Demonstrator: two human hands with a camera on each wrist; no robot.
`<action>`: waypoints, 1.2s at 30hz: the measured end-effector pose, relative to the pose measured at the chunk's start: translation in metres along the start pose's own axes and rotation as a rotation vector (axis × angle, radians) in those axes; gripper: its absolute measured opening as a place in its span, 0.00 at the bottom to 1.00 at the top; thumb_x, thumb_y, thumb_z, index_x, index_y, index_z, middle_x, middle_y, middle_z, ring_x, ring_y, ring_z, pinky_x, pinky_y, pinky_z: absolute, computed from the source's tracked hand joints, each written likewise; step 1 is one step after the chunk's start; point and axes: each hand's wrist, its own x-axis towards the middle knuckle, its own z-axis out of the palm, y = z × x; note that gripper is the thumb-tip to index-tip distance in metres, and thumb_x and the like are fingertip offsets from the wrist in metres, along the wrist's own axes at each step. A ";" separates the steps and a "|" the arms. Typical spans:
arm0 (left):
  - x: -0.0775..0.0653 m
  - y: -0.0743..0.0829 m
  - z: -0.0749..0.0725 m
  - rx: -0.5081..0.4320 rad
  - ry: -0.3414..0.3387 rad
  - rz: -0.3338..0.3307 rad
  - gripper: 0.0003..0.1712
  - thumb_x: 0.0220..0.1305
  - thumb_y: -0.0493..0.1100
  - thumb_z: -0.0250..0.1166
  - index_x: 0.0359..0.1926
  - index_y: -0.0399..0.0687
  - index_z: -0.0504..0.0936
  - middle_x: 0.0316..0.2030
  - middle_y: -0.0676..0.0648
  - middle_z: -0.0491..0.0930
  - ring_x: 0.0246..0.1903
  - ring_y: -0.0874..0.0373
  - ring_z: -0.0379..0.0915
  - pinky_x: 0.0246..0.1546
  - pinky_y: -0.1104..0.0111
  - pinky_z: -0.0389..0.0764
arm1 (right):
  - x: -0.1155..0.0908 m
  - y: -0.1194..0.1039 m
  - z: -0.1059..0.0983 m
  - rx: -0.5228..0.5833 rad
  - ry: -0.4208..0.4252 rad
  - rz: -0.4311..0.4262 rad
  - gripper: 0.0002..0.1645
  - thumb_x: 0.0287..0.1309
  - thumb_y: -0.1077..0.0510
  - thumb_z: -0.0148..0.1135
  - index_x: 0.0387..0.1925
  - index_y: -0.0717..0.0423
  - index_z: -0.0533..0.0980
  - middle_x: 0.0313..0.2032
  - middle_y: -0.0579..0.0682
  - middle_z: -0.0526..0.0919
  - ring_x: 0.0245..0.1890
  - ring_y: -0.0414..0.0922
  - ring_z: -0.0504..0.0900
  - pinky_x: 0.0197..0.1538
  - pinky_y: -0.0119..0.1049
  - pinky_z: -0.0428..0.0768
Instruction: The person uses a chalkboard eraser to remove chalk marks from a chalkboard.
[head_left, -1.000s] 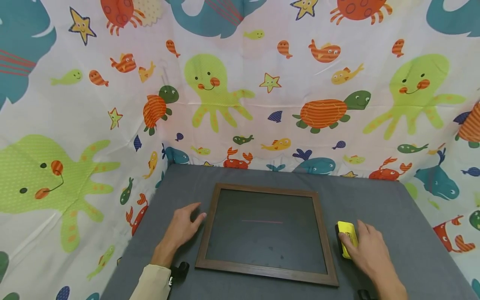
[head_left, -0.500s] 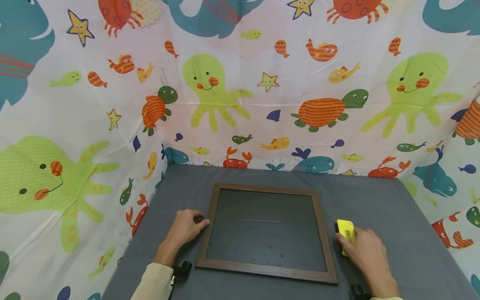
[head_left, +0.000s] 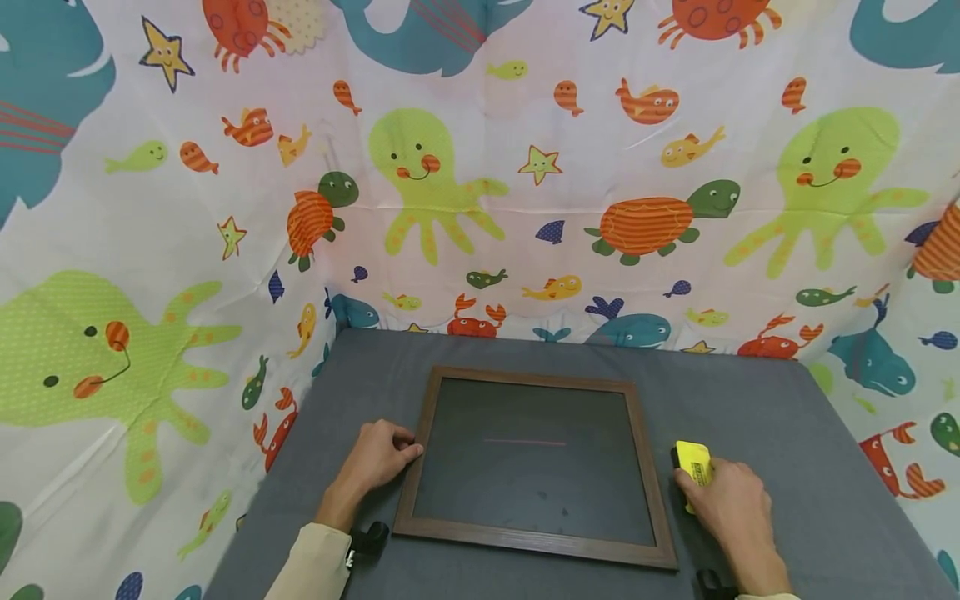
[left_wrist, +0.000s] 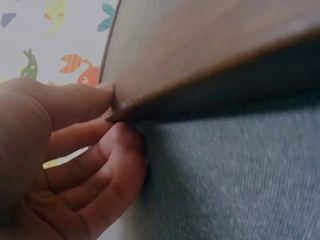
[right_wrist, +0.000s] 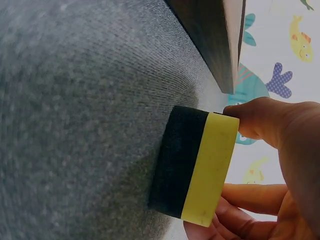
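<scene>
A framed chalkboard [head_left: 517,492] lies flat, with one thin reddish line [head_left: 525,442] across its dark surface and a few faint smudges lower down. My left hand [head_left: 377,454] holds the left side of its brown wooden frame. In the left wrist view, the thumb lies on the frame [left_wrist: 200,55] and the curled fingers are at its outer edge. Right of the board, my right hand [head_left: 731,504] grips a yellow and black board eraser [head_left: 696,460]. The right wrist view shows thumb and fingers on opposite sides of the eraser [right_wrist: 211,170], its black side facing the cloth.
A grey cloth [head_left: 757,400] covers the table. White fabric [head_left: 480,233] printed with sea animals hangs behind and along both sides. Dark straps with small devices, such as the left wrist camera [head_left: 371,537], sit at both wrists.
The left hand has moved right from beside the board and its fingers have closed on the frame. The right hand has shifted slightly toward me along the eraser, its grip now nearer the eraser's lower end.
</scene>
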 end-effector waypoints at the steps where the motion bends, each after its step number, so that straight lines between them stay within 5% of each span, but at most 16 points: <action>1: 0.000 0.000 0.000 -0.008 -0.002 -0.006 0.12 0.69 0.45 0.79 0.48 0.42 0.95 0.39 0.49 0.92 0.37 0.58 0.87 0.38 0.59 0.89 | 0.000 0.001 0.000 0.001 -0.006 0.001 0.44 0.64 0.40 0.73 0.55 0.80 0.78 0.33 0.66 0.79 0.33 0.58 0.78 0.34 0.54 0.77; 7: -0.001 0.003 -0.002 -0.067 -0.025 -0.051 0.11 0.69 0.44 0.79 0.47 0.43 0.95 0.37 0.50 0.92 0.35 0.59 0.86 0.36 0.60 0.88 | -0.003 -0.003 -0.011 0.017 0.008 -0.001 0.47 0.64 0.39 0.74 0.59 0.81 0.77 0.39 0.71 0.81 0.35 0.59 0.79 0.35 0.53 0.76; 15: 0.001 0.006 -0.008 -0.128 -0.050 -0.073 0.11 0.69 0.41 0.78 0.48 0.40 0.94 0.34 0.49 0.91 0.28 0.60 0.87 0.32 0.61 0.89 | -0.005 -0.050 -0.026 0.099 0.067 -0.089 0.44 0.64 0.39 0.75 0.58 0.77 0.80 0.38 0.67 0.84 0.33 0.56 0.80 0.31 0.47 0.75; 26: 0.003 0.005 -0.008 -0.182 -0.060 -0.085 0.11 0.69 0.40 0.78 0.48 0.38 0.93 0.33 0.48 0.92 0.24 0.57 0.88 0.28 0.61 0.90 | -0.006 -0.111 0.004 0.143 0.023 -0.177 0.44 0.63 0.38 0.73 0.58 0.76 0.81 0.43 0.68 0.85 0.36 0.56 0.81 0.39 0.53 0.83; 36: 0.003 0.003 -0.006 -0.199 -0.059 -0.070 0.10 0.69 0.39 0.77 0.47 0.37 0.93 0.32 0.48 0.91 0.22 0.57 0.87 0.26 0.62 0.89 | -0.008 -0.130 0.025 0.140 -0.001 -0.181 0.41 0.61 0.39 0.75 0.55 0.74 0.82 0.40 0.64 0.85 0.36 0.55 0.82 0.40 0.55 0.84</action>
